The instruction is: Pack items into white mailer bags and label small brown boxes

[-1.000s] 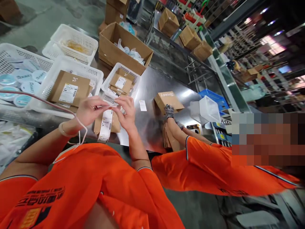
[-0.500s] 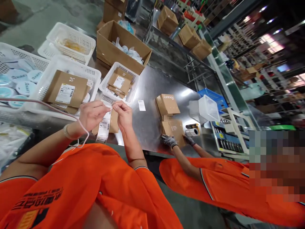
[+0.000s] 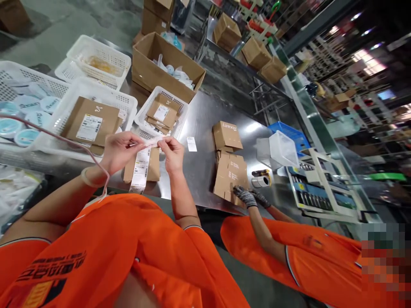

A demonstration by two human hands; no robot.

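Drawn slightly further apart than a moment ago, the person's left hand (image 3: pixel 120 152) and right hand (image 3: pixel 171 155) stretch a label strip (image 3: pixel 150 142) between them, each pinching it closed between thumb and fingers. The strip sits just above a mailer (image 3: pixel 150 164), with its printed length (image 3: pixel 140 170) hanging down across that mailer.

Far left, round tins (image 3: pixel 25 137) lie in a white basket (image 3: pixel 32 77). A pale cord (image 3: pixel 86 177) loops around the left wrist. Just past the hands, a loose label (image 3: pixel 192 144) lies on the steel table (image 3: pixel 199 124).

Further right, a co-worker's gloved hands (image 3: pixel 245 196) have shifted rightward and now touch the near edge of a carton stack (image 3: pixel 230 177). Beside them stand a tape roll (image 3: pixel 260 181) and a clear tub (image 3: pixel 284 149).
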